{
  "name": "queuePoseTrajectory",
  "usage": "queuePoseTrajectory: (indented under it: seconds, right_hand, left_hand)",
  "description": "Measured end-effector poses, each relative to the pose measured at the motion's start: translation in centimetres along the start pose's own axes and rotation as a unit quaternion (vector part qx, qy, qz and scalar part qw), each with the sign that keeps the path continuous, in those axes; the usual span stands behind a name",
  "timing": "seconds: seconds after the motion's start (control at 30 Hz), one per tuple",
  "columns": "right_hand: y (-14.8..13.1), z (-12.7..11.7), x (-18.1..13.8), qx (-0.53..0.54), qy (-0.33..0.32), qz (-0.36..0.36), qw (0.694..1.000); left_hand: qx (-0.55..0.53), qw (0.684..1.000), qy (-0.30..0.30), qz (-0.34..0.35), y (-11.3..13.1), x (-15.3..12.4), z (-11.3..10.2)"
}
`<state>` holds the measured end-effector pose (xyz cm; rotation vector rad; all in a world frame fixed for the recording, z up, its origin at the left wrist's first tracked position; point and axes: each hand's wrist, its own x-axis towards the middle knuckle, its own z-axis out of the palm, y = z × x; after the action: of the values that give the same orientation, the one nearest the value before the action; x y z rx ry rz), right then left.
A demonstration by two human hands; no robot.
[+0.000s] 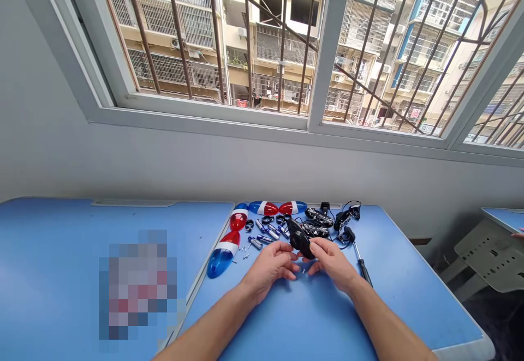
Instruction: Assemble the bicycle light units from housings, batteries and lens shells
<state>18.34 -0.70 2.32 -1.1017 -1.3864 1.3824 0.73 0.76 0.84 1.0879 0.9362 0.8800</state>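
A black oval casing (pixel 299 238) is held tilted above the blue table. My right hand (pixel 331 261) pinches its lower right end between thumb and fingers. My left hand (pixel 275 265) is curled at the casing's left side, its thumb and fingertips against the lower edge. A tiny screw (pixel 303 271) lies on the tabletop between my hands. Just beyond my left hand are several blue-and-silver batteries (pixel 268 234) and loose small screws (pixel 246 256). Behind the casing lie black oval bases with circuit boards (pixel 319 217) and wires. To the right of my right hand lies a screwdriver (pixel 363 270).
Several red, white and blue lens covers (pixel 223 254) line the table's left and back edges. Black ring clamps (pixel 267 220) lie among the parts. A second blue table (pixel 49 274) adjoins on the left, with a blurred patch over it. A barred window (pixel 229 39) is above.
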Motion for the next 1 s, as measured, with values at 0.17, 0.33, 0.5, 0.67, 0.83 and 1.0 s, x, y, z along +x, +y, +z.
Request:
queuePoseTrajectory:
  seconds: [0.17,0.33,0.5,0.67,0.83,1.0]
  right_hand:
    - [0.0,-0.5,0.1,0.053,-0.043,0.064,0.996]
    - [0.5,-0.8,0.3,0.047,-0.054,0.088,0.994]
    - [0.7,-1.1,0.5,0.022,-0.062,0.094,0.993]
    - [0.4,-1.6,0.5,-0.006,-0.114,0.103,0.988]
    - [0.3,-2.2,0.6,-0.001,-0.168,0.115,0.979]
    - [-0.7,-2.2,0.3,-0.072,-0.144,0.12,0.98]
  left_hand:
    - [0.075,0.99,0.093,0.075,0.3,0.6,-0.9]
    - [0.257,0.948,0.126,0.136,-0.7,1.2,-1.4]
    - [0.504,0.795,0.08,0.329,0.0,-0.3,-1.2]
    - [0.659,0.647,-0.06,0.378,1.1,-0.9,-0.7]
    - [0.644,0.67,-0.097,0.357,1.0,-0.1,-0.9]
    - [0.606,0.709,-0.112,0.341,1.6,-0.6,-0.6]
